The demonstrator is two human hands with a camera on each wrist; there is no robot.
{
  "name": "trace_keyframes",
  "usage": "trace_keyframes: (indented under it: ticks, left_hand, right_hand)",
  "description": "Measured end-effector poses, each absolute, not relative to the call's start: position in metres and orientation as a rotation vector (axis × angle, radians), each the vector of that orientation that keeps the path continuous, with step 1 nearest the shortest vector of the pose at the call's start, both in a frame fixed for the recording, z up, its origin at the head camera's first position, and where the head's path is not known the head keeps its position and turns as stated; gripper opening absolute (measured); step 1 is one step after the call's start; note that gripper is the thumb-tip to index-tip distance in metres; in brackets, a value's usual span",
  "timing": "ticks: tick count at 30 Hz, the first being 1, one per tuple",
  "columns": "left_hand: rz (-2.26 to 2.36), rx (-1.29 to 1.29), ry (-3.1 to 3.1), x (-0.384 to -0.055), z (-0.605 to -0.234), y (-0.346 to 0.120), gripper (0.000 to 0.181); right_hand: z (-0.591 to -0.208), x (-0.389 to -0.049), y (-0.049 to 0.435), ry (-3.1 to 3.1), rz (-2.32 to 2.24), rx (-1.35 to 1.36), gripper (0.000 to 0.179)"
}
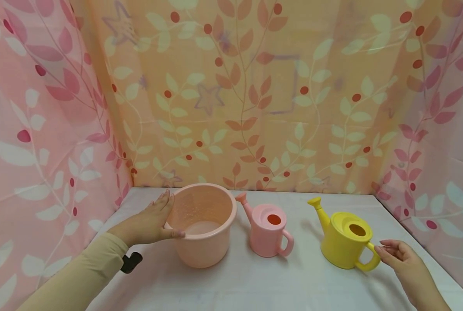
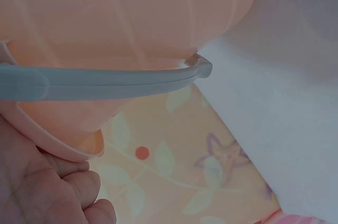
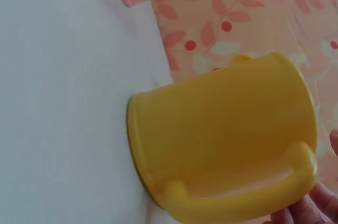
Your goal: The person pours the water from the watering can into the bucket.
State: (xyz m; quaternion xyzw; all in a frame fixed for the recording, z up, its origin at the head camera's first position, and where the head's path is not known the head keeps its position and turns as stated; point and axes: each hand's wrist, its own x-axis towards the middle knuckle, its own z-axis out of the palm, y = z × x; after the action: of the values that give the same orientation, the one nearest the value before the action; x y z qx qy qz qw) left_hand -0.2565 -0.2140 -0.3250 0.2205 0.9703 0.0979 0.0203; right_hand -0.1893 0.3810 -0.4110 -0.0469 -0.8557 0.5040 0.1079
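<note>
A peach plastic bucket point(image 1: 204, 250) stands upright on the left of the table. My left hand point(image 1: 149, 222) rests on its left rim, fingers extended along the edge and thumb over the front lip. In the left wrist view a grey curved handle point(image 2: 105, 85) crosses the bucket's side. On the right is a yellow watering can point(image 1: 341, 246), spout pointing left and away. My right hand point(image 1: 404, 261) has its fingertips right at the upper part of the can's handle, not wrapped round it. The right wrist view shows the can's handle point(image 3: 243, 205) close up, with fingertips behind it.
A pink watering can point(image 1: 266, 237) stands between the bucket and the yellow can, spout toward the bucket. All sit on a white-covered table point(image 1: 285, 289). Leaf-patterned cloth point(image 1: 247, 95) hangs at the back and both sides.
</note>
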Motion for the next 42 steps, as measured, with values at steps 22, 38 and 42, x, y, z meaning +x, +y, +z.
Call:
trace_keyframes:
  ticks: [22, 38, 42]
  left_hand:
    - [0.332, 0.697, 3.013, -0.256, -0.326, -0.214, 0.118]
    - [0.33, 0.708, 3.025, -0.255, -0.325, -0.214, 0.117]
    - [0.33, 0.709, 3.022, -0.255, -0.325, -0.214, 0.116]
  right_hand:
    - [-0.425, -0.202, 0.359, -2.774, 1.528, -0.25, 0.055]
    - [-0.425, -0.202, 0.348, -2.388, 1.401, -0.466, 0.045]
    - [-0.425, -0.203, 0.345, -2.251, 1.469, -0.53, 0.039]
